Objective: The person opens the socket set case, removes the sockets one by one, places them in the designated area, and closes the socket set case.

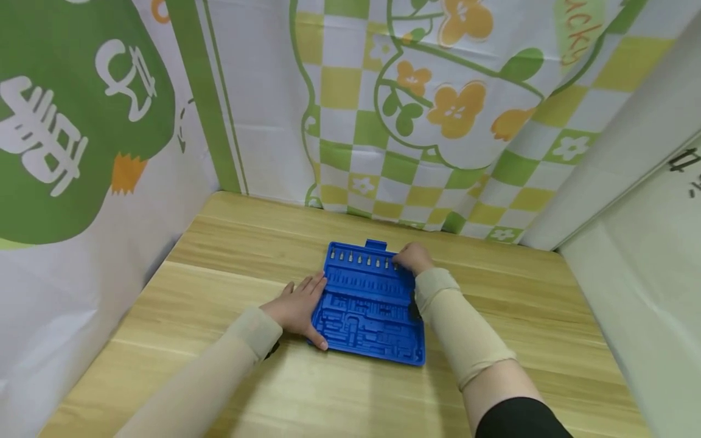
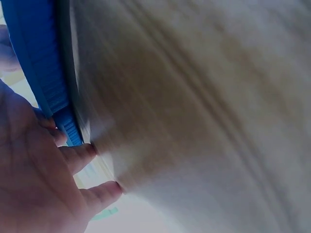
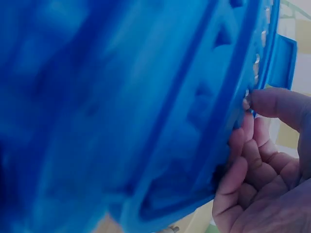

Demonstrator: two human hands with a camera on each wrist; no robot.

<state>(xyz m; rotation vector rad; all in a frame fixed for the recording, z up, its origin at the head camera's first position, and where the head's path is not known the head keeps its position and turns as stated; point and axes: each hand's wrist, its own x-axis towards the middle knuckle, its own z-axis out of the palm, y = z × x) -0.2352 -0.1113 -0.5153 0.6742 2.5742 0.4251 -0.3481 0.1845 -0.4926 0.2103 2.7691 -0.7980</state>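
A blue plastic bit case (image 1: 361, 347) lies unfolded on the wooden table, its moulded recesses facing up. Several small metal screwdriver bits (image 1: 359, 260) stand in a row along its far edge. My left hand (image 1: 296, 305) rests against the case's left side, fingers spread and fairly straight, thumb at the near corner. In the left wrist view, fingertips (image 2: 114, 189) touch the tabletop beside the case. At the far right end of the row, my right hand (image 1: 414, 258) pinches a screwdriver bit (image 3: 247, 103) between thumb and fingers. Its fingers partly hide that end.
The wooden tabletop (image 1: 509, 340) surrounds the case. A blue latch tab (image 1: 375, 244) sticks out from the case's far edge. Patterned cloth (image 1: 339, 158) hangs behind the table, and more cloth (image 1: 49, 292) covers the left side. A white panel (image 1: 646, 255) stands on the right.
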